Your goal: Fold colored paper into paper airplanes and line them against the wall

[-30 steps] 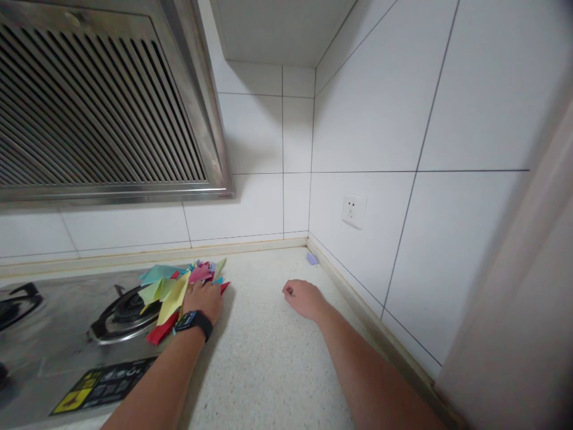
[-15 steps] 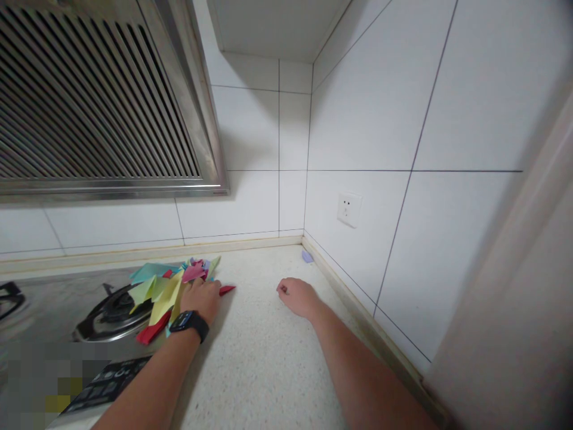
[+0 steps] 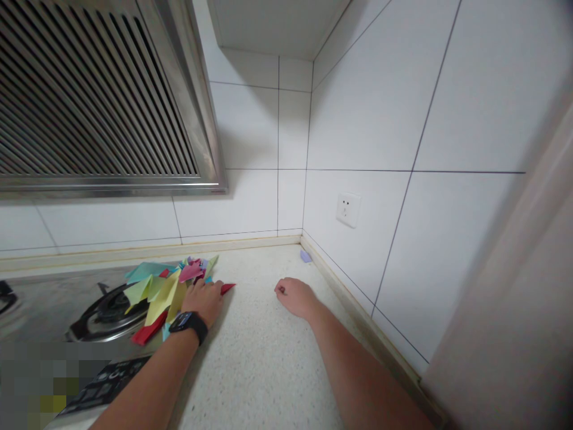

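Note:
My left hand (image 3: 202, 301), with a black watch (image 3: 188, 325) on its wrist, is curled over a heap of folded colored paper on the left; its fingertips are partly hidden. The heap has a yellow folded paper (image 3: 166, 297), a teal folded paper (image 3: 147, 272), a pink folded paper (image 3: 191, 272) and a red folded paper (image 3: 150, 329). A red paper tip (image 3: 228, 288) pokes out to the right of that hand. Closed into a loose fist, my right hand (image 3: 296, 297) is over the countertop, with nothing visible in it.
A small lilac paper piece (image 3: 305, 256) lies in the back corner of the speckled countertop (image 3: 250, 358). The heap partly covers the gas stove (image 3: 105, 313). Overhead at left is a range hood (image 3: 111, 185). A wall socket (image 3: 348, 209) is on the right tiled wall.
The view has shifted very slightly. Both hands and the paper heap stay in nearly the same places.

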The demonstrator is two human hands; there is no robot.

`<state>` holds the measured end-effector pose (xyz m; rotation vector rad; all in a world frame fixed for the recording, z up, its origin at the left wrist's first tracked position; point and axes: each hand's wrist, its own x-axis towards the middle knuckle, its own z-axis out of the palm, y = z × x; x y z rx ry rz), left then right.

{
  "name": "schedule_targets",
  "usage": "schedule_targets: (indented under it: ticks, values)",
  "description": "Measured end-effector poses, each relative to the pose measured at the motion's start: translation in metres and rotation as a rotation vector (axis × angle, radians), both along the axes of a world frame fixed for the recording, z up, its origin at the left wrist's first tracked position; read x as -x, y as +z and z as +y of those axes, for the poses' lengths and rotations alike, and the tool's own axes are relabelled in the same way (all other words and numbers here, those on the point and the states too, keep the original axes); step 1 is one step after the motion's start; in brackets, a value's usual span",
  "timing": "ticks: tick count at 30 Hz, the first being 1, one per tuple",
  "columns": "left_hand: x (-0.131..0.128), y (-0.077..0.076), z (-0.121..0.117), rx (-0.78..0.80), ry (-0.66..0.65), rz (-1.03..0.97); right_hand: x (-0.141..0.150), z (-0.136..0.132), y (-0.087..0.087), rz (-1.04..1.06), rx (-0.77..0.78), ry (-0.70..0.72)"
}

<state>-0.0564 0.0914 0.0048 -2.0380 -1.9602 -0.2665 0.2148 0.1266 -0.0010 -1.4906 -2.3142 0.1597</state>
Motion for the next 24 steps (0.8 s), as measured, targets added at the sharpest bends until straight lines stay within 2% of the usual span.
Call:
schedule_targets:
  ticks: [4, 7, 13, 18, 24]
  values:
    - [-0.014, 0.005, -0.004, -0.026, -0.059, -0.079, 0.000, 0.001, -0.001, 0.024, -0.010, 0.013]
    - [-0.031, 0.004, -0.008, -0.042, -0.176, -0.186, 0.001, 0.001, -0.002, 0.099, -0.017, 0.034]
    - [-0.061, -0.009, -0.015, -0.008, -0.358, -0.578, 0.007, 0.000, -0.003, 0.407, 0.033, 0.179]
    - [-0.066, -0.012, -0.017, -0.003, -0.399, -0.728, 0.010, 0.001, -0.004, 0.507, 0.056, 0.278]
    - [-0.061, -0.019, -0.012, 0.020, -0.437, -0.913, 0.009, 0.007, -0.007, 0.609, 0.089, 0.247]
